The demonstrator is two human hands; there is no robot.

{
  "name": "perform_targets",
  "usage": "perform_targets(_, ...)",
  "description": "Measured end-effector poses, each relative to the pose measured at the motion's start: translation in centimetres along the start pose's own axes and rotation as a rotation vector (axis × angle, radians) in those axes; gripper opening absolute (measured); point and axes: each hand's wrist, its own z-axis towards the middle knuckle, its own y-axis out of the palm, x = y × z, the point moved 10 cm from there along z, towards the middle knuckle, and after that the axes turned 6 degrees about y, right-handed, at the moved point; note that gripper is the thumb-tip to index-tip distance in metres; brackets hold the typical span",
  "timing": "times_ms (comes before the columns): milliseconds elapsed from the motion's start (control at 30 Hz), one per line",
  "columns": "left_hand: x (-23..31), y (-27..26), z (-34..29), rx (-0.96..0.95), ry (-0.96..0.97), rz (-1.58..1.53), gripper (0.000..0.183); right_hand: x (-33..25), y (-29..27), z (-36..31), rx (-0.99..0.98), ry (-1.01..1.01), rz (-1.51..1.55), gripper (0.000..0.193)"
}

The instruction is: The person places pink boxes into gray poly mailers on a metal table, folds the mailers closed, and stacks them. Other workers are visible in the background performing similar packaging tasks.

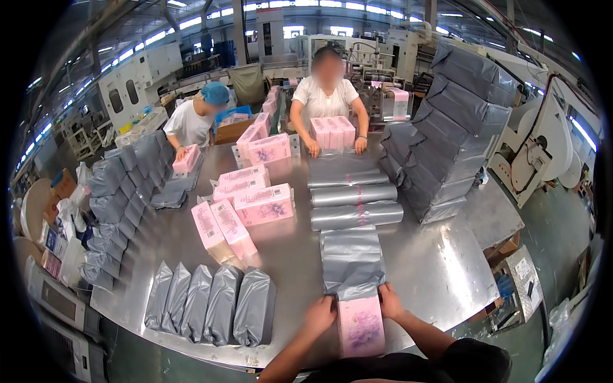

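a metal table [290,274] fills most of the view. on its right side rises a tall stack of grey parcels [460,131]. across the table, a co-worker in a white top [325,99] has both hands at the lower corners of a block of pink packs [333,132]; farther left, a 2nd co-worker in a blue cap [191,121] rests a hand on a pink carton-shaped pack [186,160]. rows of grey bundles [108,195] line the table's left edge. loose pink packs [263,205] lie mid-table at varied angles, and 5 filled grey bags [211,305] lean side by side at the near left. past the person's hands, grey rolls [355,195] lie crosswise.

directly in front of the person, a grey bag [352,258] lies flat, its open edge toward the person. a flower-printed pack [361,327] sits at the near table edge, its far end under that edge; how deep it goes is hidden. the left hand [320,313] grips the bag's left corner, and the right hand [391,304] grips its right corner, beside the pack.
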Motion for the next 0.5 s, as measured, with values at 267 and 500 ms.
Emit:
perform_targets(267, -3.3, 7.2, -9.4, -0.427, -0.097, -0.128, 0.022, -1.6, 1.4, -8.8, -0.831, 0.193, 0.054, 0.049)
perform_targets(500, -4.4, 6.0, -10.4, -0.188, -0.188, -0.44, 0.021, 2.4, 3.7, -9.0, -0.525, 0.549, 0.851, 0.021)
